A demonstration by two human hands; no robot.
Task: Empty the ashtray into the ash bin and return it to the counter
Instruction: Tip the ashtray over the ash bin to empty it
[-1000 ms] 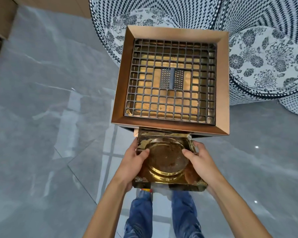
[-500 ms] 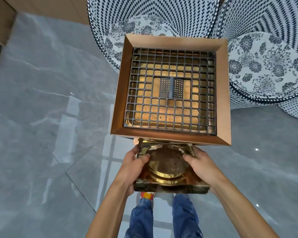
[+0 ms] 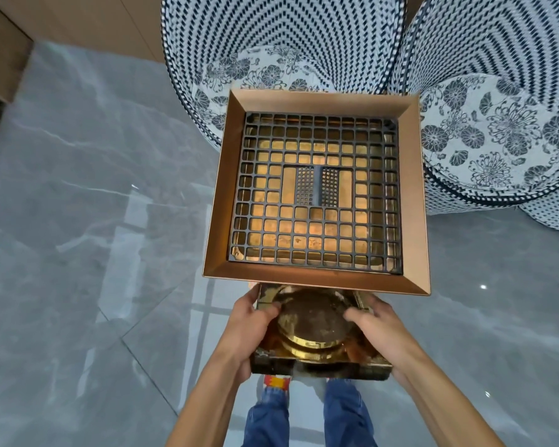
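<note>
Two woven blue-and-white round chairs with floral cushions (image 3: pixel 484 130) fill the upper right of the frame. At centre stands one square copper-rimmed ash bin (image 3: pixel 317 282), a black grid (image 3: pixel 317 201) lying inside it. Just below, one square golden glass ashtray (image 3: pixel 317 321), its round bowl stained brown, is clasped at its sides by the left hand (image 3: pixel 249 327) and right hand (image 3: pixel 381 330).

Glossy brass ashtray (image 3: pixel 317 324), brushed copper bin (image 3: pixel 413 195), polished floor (image 3: pixel 78 253)

floor (image 3: pixel 78 237): grey marble tile | on it: ash bin (image 3: pixel 217 204), patterned chairs (image 3: pixel 497 124)
</note>
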